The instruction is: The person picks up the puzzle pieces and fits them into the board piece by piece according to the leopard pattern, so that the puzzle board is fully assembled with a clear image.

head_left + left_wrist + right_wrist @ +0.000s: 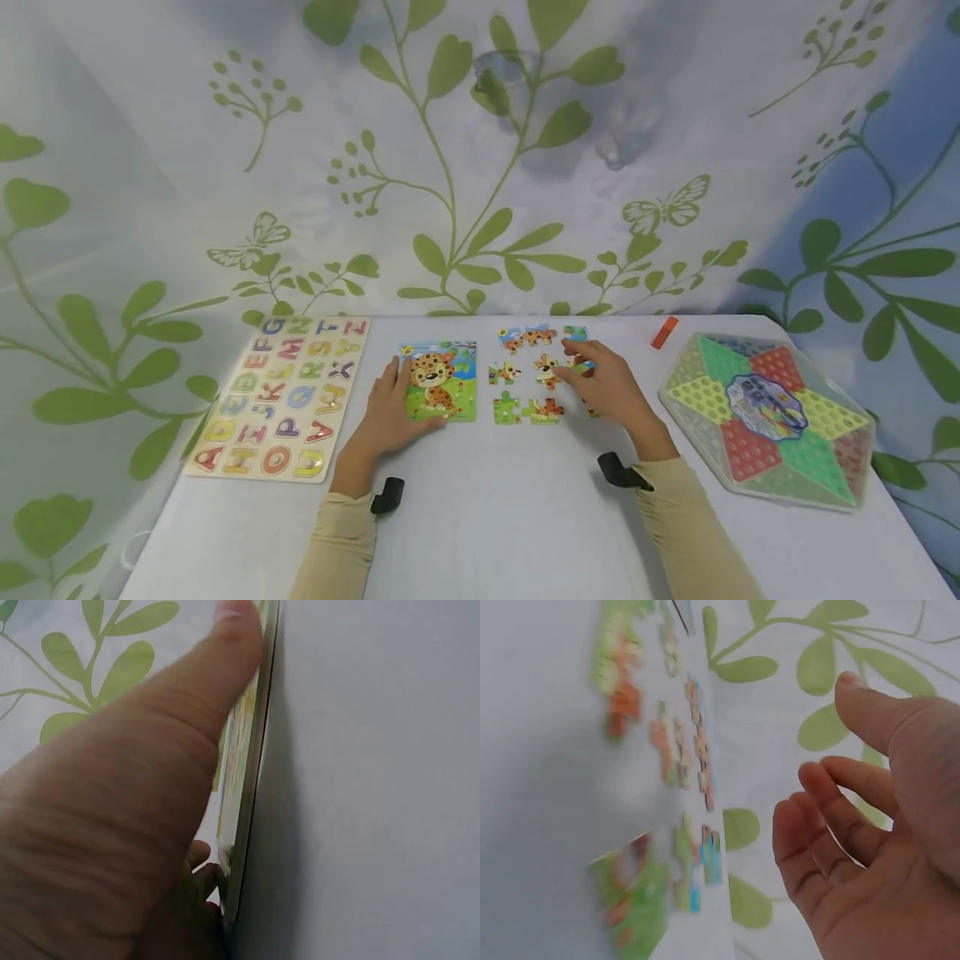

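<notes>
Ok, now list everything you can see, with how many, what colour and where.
alphabet board: one, pale with multicoloured letters, table's left
leopard picture board: one, mostly green and blue, left of centre
puzzle pieces: about nine, some partly hidden, multicoloured, centre
small block: one, orange-red, far edge, right
star-patterned game board: one, red, green and yellow, table's right
table: one, white, under everything
leafy backdrop: one, white and green, behind
black wrist attachments: two, one per wrist
sleeves: two, beige, near edge
hands: two, bare; left at the picture board, right over the pieces
</notes>
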